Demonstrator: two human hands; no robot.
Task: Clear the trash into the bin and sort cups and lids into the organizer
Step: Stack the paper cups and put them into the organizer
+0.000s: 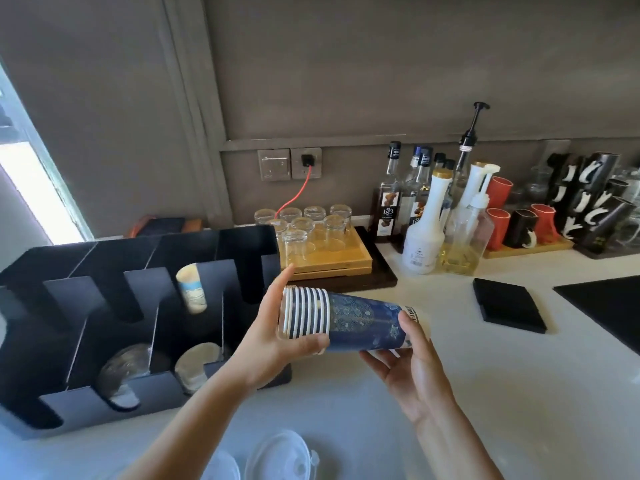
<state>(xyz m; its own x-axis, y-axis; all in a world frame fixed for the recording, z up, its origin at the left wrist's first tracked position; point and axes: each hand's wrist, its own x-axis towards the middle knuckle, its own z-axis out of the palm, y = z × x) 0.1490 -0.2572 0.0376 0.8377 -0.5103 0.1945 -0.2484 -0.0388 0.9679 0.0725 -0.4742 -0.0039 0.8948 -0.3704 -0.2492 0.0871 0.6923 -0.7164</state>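
I hold a nested stack of blue patterned paper cups [360, 322] sideways above the white counter, white rims pointing left. My left hand [277, 337] wraps the rim end. My right hand [412, 365] supports the base end from below, thumb on top. Just left of the cups stands the black organizer [52, 403]. A pale printed cup [192, 289] lies in one of its upper slots. Clear lids [128, 372] and white lids [197, 365] sit in its lower compartments. More clear plastic lids [277, 457] lie on the counter at the bottom edge.
Upturned glasses [304, 230] stand on a bamboo tray [346, 261] behind the cups. Syrup and pump bottles [426, 216] cluster at the back right, beside mugs on a rack [561, 216]. A black pad [507, 304] lies on the counter to the right. No bin is in view.
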